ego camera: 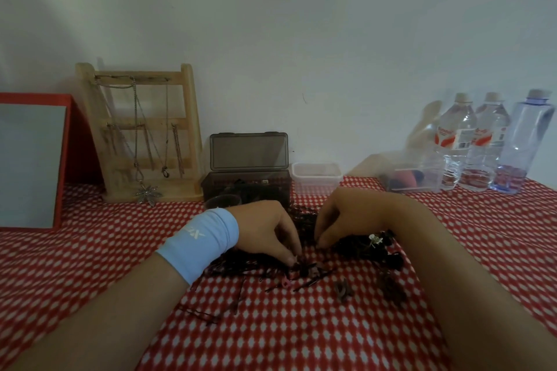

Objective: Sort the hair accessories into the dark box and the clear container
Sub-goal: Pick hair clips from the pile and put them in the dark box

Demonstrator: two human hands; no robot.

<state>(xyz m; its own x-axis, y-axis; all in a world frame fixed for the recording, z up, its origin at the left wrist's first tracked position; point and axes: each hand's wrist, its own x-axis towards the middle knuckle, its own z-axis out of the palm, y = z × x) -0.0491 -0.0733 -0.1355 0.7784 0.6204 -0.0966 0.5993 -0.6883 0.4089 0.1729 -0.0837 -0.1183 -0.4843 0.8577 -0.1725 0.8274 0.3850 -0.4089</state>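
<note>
The heap of hair accessories [361, 250] sat in the middle of the table [301, 334], looking largely unsorted, with bobby pins [310, 281] and a brown claw clip [343, 289] strewn toward the near edge. The left hand [265, 229] pinched a small dark clip [297, 263] at the heap's near side, while the right hand [340, 217] dug curled fingertips in, its grip impossible to tell. At the far edge the open dark box [247, 187] held a few dark pieces, with the clear container [316, 175] just beside it, so plenty looked left to do.
</note>
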